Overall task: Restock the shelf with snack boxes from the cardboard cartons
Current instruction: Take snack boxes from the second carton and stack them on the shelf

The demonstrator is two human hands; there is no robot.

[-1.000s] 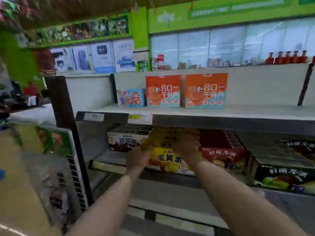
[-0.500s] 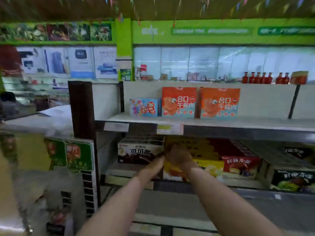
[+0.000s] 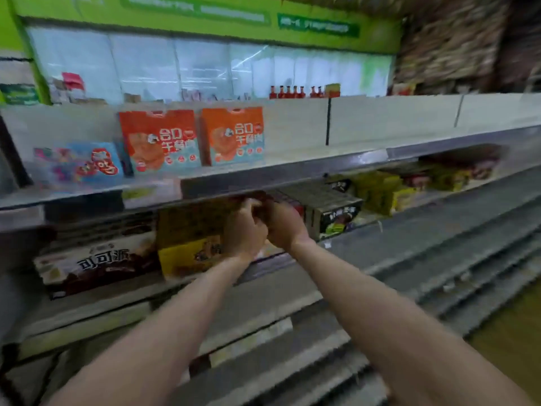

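Hands (image 3: 263, 227) meet at red box (image 3: 288, 202) on stocked shelf (image 3: 292, 174)

Both hands off the yellow box (image 3: 190, 253), left hand (image 3: 244, 230) and right hand (image 3: 282, 227) now together at the red box (image 3: 288, 202), view swung right

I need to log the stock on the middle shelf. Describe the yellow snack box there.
The yellow snack box looks like printed cardboard, its front showing blurred dark characters and a snack picture. It lies flat on the middle shelf, right of the brown cocoa pie box. The left hand covers its right end; contact is unclear.
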